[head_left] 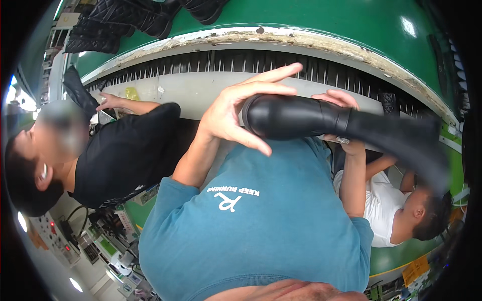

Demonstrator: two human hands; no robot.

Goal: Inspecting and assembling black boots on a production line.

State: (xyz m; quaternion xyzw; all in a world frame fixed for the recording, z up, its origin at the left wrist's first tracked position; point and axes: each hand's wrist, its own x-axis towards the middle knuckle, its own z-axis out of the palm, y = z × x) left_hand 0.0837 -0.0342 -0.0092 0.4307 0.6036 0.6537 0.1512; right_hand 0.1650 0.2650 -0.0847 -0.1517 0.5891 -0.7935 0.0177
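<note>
A tall black boot [296,116] lies sideways in front of my chest, its rounded toe to the left and its shaft stretching right. The far end of the shaft is smeared by motion. Around the toe, my left hand [223,113] is open, with fingers straight and spread above and below it; whether the palm presses on the toe I cannot tell. My right hand [355,145] grips the boot near the ankle from behind, fingers showing above and below; the boot hides its palm. A ring shows on one finger.
Beyond the boot runs a pale conveyor ledge [186,93] beside dark slotted rollers. A green worktable [301,15] with a worn edge carries several black quilted boots [108,37] at far left. Co-workers sit close by: a black sleeve [160,118] left, a white shirt [379,213] right.
</note>
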